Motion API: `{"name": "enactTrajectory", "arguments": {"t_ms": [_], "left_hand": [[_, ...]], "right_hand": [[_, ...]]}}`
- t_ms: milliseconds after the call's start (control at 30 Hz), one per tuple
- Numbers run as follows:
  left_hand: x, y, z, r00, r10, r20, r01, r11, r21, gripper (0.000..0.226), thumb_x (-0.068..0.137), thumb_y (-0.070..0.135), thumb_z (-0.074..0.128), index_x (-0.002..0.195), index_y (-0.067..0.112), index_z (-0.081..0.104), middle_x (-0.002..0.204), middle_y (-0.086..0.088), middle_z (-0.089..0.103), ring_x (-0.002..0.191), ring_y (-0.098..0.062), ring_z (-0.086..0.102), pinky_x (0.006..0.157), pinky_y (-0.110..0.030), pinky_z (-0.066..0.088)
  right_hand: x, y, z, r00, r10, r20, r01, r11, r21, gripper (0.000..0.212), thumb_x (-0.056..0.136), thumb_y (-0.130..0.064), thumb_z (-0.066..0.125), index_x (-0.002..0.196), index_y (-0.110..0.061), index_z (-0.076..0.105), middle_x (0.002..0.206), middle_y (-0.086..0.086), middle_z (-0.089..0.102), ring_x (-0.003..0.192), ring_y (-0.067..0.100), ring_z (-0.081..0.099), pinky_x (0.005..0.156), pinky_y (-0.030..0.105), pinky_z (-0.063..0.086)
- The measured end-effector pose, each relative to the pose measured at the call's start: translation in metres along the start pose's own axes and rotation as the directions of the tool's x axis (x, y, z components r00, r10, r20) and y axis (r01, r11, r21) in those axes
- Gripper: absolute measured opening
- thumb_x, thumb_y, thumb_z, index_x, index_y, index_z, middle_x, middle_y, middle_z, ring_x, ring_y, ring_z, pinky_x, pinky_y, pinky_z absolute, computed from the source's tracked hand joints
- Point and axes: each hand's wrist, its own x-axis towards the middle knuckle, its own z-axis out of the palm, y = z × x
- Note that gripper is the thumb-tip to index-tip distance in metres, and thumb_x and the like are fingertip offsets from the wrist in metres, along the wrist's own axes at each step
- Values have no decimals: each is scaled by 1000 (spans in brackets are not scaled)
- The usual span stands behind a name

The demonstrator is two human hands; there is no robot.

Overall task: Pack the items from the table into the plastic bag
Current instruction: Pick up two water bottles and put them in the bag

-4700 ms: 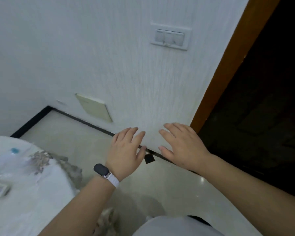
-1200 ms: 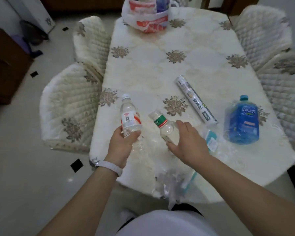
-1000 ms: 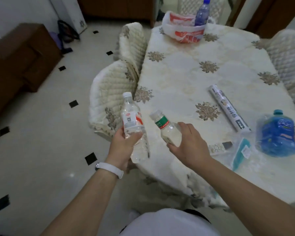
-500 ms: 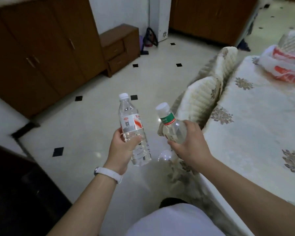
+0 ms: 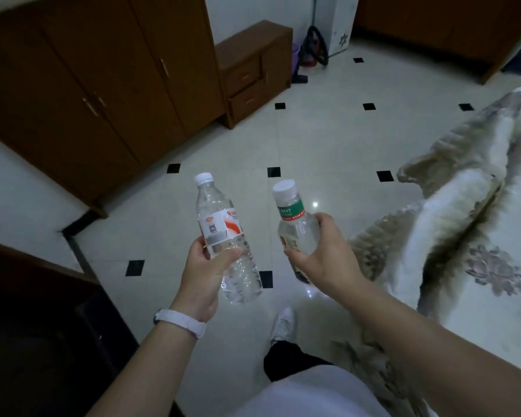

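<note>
The left hand (image 5: 203, 272) has its fingers and thumb curled round the lower half of a tall clear water bottle (image 5: 223, 233) with a white cap and a red-and-white label, which tilts slightly with the cap pointing far. The right hand (image 5: 325, 254) wraps round the body of a shorter clear bottle (image 5: 295, 224) with a white cap and a green neck band, and its lower part is hidden behind the palm. The two bottles are held side by side without touching, in the air over the floor (image 5: 328, 139) and left of the table. A white wristband (image 5: 179, 322) sits on the left wrist. Below the hands a white shoe (image 5: 283, 325) stands on the pale glossy tiles, which are set with small black squares. At the right edge lies the table (image 5: 493, 311) under a cream cloth with brownish flower motifs, and a quilted cream chair (image 5: 451, 188) is pushed against its left side. On the far left stands a tall brown wardrobe (image 5: 87, 85) with slim metal handles, and just right of it a low brown drawer cabinet (image 5: 253, 70). Dim light leaves the near left corner almost black.
</note>
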Motion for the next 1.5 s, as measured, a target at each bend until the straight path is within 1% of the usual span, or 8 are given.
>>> {"name": "enactTrajectory", "arguments": {"t_ms": [333,500,667,767,1000,1233,1367,1500], "left_hand": [[142,103,73,996,35,86,-41,997,68,71,50,21,83,117,12,61,106,-14,72,96,-36,70,87,-54,56],[190,127,111,989,12,148,-26,996,90,64,57,14,80,117,14,59,107,-13,72,98,-34,70,92,-58,53],[243,139,156,968,-13,249,-24,989,144,69,53,14,80,118,11,58,109,-15,71,96,-34,70,89,-55,55],[284,147,184,951,-30,309,-15,989,145,72,43,18,84,111,11,60,102,-13,73,91,-33,70,88,-53,55],[405,189,234,895,-43,445,-16,992,127,72,44,20,84,112,8,61,101,-16,73,99,-42,67,91,-60,52],[519,252,291,779,-33,626,-35,995,96,57,58,10,78,112,8,60,97,-10,73,87,-24,72,82,-45,59],[556,269,336,748,-46,662,-44,992,118,76,52,24,84,121,5,57,109,-21,69,102,-41,67,90,-58,53],[584,271,388,692,-111,713,-23,984,176,68,56,24,83,117,5,60,102,-15,71,91,-33,69,89,-58,53]], "right_hand": [[169,-19,-37,995,70,-75,-63,993,99,65,73,-40,78,124,-28,39,105,-12,53,91,15,55,70,30,41],[214,-15,-63,981,121,-149,-102,987,124,68,71,-41,79,124,-30,38,107,-12,55,93,15,57,76,34,48],[252,4,-74,942,235,-238,-211,970,123,67,70,-42,80,121,-31,39,103,-14,54,89,13,56,70,31,43],[281,11,-77,920,296,-258,-274,954,120,62,70,-41,80,117,-33,40,103,-12,57,88,13,58,73,35,49],[387,-6,-88,861,359,-360,-336,933,128,55,70,-38,80,105,-37,39,99,-15,57,89,12,59,78,38,51],[494,-44,-114,800,394,-452,-383,916,119,57,71,-39,80,112,-35,41,100,-11,60,80,10,62,76,34,51],[525,-39,-127,755,426,-498,-433,895,109,67,71,-43,80,124,-28,42,103,-12,57,89,12,58,76,32,49],[549,-17,-145,691,488,-533,-488,859,154,59,73,-39,79,120,-28,44,98,-9,60,81,14,61,69,29,46]]}}
